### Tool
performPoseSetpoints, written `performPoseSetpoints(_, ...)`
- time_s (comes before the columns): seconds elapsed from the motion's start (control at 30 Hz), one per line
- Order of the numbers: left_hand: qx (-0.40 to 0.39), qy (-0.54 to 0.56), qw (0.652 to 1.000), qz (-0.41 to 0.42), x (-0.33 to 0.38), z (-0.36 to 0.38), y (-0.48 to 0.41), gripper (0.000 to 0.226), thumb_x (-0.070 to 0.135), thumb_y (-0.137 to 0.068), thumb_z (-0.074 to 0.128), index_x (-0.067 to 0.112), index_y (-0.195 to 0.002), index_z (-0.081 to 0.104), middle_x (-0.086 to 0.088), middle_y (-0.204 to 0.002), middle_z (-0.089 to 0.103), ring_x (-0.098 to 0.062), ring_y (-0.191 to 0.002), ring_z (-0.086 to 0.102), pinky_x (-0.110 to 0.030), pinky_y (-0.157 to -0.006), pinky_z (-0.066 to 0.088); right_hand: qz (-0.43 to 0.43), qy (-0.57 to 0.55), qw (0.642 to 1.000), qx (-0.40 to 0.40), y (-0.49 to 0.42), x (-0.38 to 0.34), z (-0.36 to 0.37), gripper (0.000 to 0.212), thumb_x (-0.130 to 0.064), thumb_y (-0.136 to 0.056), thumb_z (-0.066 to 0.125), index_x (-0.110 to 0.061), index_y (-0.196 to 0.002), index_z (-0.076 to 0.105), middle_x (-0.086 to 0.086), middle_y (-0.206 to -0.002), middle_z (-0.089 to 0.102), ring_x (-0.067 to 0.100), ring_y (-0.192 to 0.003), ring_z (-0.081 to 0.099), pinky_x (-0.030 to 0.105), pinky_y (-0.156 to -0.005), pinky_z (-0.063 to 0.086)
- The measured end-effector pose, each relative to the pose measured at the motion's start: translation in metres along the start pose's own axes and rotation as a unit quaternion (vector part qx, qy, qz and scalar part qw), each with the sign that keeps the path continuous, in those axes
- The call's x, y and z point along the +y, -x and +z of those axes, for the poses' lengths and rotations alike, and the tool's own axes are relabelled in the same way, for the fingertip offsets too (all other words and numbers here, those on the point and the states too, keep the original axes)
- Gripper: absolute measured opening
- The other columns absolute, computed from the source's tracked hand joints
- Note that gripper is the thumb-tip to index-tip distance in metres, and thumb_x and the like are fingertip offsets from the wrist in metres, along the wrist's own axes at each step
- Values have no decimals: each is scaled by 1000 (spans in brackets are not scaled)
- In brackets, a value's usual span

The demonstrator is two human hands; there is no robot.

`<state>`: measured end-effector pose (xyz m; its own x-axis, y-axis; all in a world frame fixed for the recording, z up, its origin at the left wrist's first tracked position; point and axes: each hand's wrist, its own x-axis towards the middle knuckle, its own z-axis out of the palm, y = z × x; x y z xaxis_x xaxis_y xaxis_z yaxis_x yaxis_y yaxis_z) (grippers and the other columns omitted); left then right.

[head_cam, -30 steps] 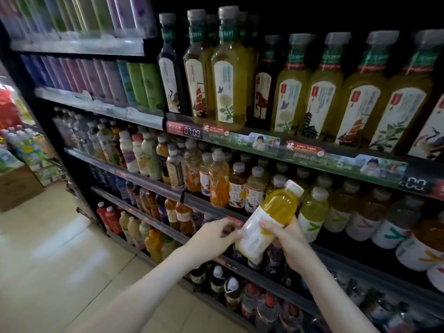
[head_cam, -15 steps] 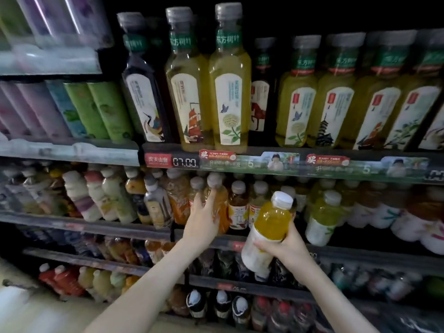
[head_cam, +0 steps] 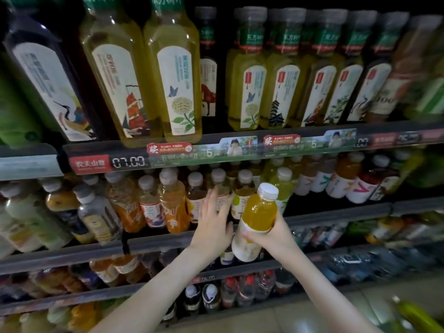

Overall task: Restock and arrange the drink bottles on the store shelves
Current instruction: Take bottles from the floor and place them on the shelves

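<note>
Caught mid-restock in a dim store drinks aisle. Grips a yellow drink bottle [head_cam: 260,210] with the right hand [head_cam: 274,234], fingers and thumb wrapped round the white label on its lower half, cap up, long axis near upright and tipped a little to the right. Holds it in mid-air just in front of the middle shelf [head_cam: 163,242], above the rail and not yet set among the stock. Reaches in with the left hand [head_cam: 213,219], just beside the held bottle on its left, fingers straight and spread, holding nothing, laid against the front of a pale tea bottle [head_cam: 219,186] in the front row. Leaves a like-coloured yellow-green bottle [head_cam: 284,188] with a white cap standing directly behind the held one, with dark, seemingly unfilled shelf front to its right. Judged from this: probably steadying or clearing the row with the left while lining up the right, the nearer hand to that space, for a short push forward and slightly rightward, base first, axis kept upright to pass under the price strip [head_cam: 216,153] of the shelf above. Depth of the free space: not discernible.
</note>
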<state>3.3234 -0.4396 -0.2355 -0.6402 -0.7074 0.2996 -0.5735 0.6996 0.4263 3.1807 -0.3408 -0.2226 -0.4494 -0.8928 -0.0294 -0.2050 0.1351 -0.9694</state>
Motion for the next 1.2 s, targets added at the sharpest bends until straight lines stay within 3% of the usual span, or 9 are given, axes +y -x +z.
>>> performPoseSetpoints(0.07, -36, 21, 999, 32, 11, 5, -4, 60, 14, -96, 46, 21, -150, 21, -11, -158, 1, -26, -146, -3, -44, -119, 8, -1, -1, 1000, 9, 0, 1, -10, 68, -14, -66, 87, -32, -119, 49, -9, -112, 65, 0, -100, 62, 24, -86, 52)
performPoseSetpoints(0.17, -55, 45, 996, 58, 23, 17, -16, 59, 12, -96, 46, 20, -150, 23, -7, -158, 11, -25, -145, 10, -34, -116, 16, -5, -8, 1000, 22, 0, 5, -29, 61, -7, -69, 84, -35, -110, 48, -12, -107, 64, -8, -92, 62, 11, -74, 49)
performPoseSetpoints(0.27, -71, 53, 995, 54, 41, 29, -31, 60, 9, -96, 44, 20, -151, 21, -5, -157, 14, -23, -144, 18, -27, -114, 18, 7, -12, 999, 31, -2, 16, -53, 66, -10, -68, 85, -32, -116, 47, -7, -109, 65, -2, -95, 63, 14, -73, 49)
performPoseSetpoints(0.5, -66, 48, 997, -2, 94, 60, -81, 66, 14, -96, 46, 30, -151, 14, -11, -153, 19, -33, -134, 32, -38, -101, 40, 16, -26, 999, 43, -12, 34, -124, 70, -13, -68, 86, -29, -123, 46, -10, -110, 64, -2, -95, 62, 18, -75, 48)
performPoseSetpoints(0.63, -76, 6, 994, -77, 108, 76, -117, 73, 23, -96, 46, 36, -151, -1, -15, -156, 8, -39, -139, 22, -52, -100, 40, 16, -23, 998, 49, -24, 49, -164, 70, -13, -67, 87, -35, -120, 46, -11, -110, 64, 5, -100, 60, 22, -76, 47)
performPoseSetpoints(0.73, -69, 24, 991, -110, 118, 82, -130, 71, 27, -95, 51, 27, -151, 8, -17, -153, 16, -40, -138, 27, -45, -98, 38, 3, -9, 999, 47, -39, 58, -184, 73, -13, -65, 88, -35, -121, 46, -10, -112, 64, 8, -104, 61, 27, -83, 48)
performPoseSetpoints(0.87, -30, 25, 993, -114, 125, 87, -134, 66, 23, -89, 63, 15, -142, 24, -17, -136, 36, -41, -113, 52, -38, -80, 43, -19, 1, 999, 39, -62, 63, -198, 76, -18, -63, 89, -30, -125, 47, -9, -115, 64, 9, -105, 61, 35, -90, 50)
performPoseSetpoints(1.1, 35, 12, 988, -150, 117, 92, -104, 74, 27, -86, 68, 1, -139, 23, -20, -133, 33, -40, -108, 50, -37, -75, 46, -44, -28, 998, 38, -93, 70, -200, 66, -9, -68, 86, -41, -111, 47, -14, -111, 62, -4, -99, 59, 21, -85, 46)
performPoseSetpoints(1.2, 45, -1, 980, -195, 114, 90, -86, 82, 30, -91, 61, 0, -148, 10, -20, -140, 28, -36, -113, 50, -31, -79, 43, -38, -26, 998, 49, -105, 79, -196, 64, -8, -68, 85, -38, -111, 49, -8, -112, 64, 4, -102, 61, 28, -90, 48)
